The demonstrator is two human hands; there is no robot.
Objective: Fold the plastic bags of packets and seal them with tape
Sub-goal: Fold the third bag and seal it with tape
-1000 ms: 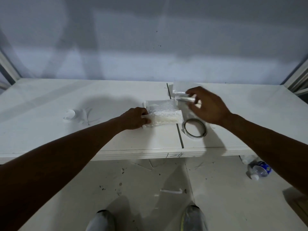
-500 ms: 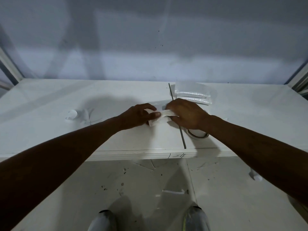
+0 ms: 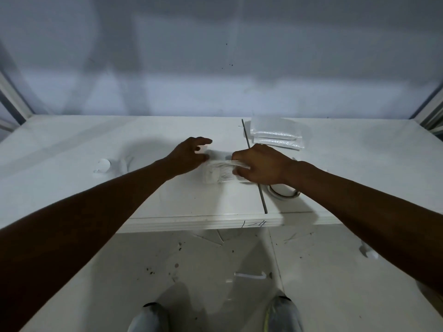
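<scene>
A clear plastic bag of white packets [image 3: 217,173] lies on the white table [image 3: 167,202] near its front edge, its film partly folded over. My left hand [image 3: 188,155] is at the bag's left end with its fingers stretched out toward the film. My right hand [image 3: 260,164] grips the bag's right end, fingers curled on the film. A tape roll [image 3: 286,194] lies flat just behind my right wrist and is partly hidden by it. Motion blur hides the fold's exact edge.
A stack of flat plastic bags [image 3: 275,134] lies at the back right of the table, beside a dark seam [image 3: 254,168] between the boards. A small white object [image 3: 102,165] sits at the left. Below are the floor, a bottle [image 3: 370,253] and my shoes.
My left hand has let go of the bag's left end and spread its fingers. The bag now lies flatter and closer to the front edge, with my right hand still on it.
</scene>
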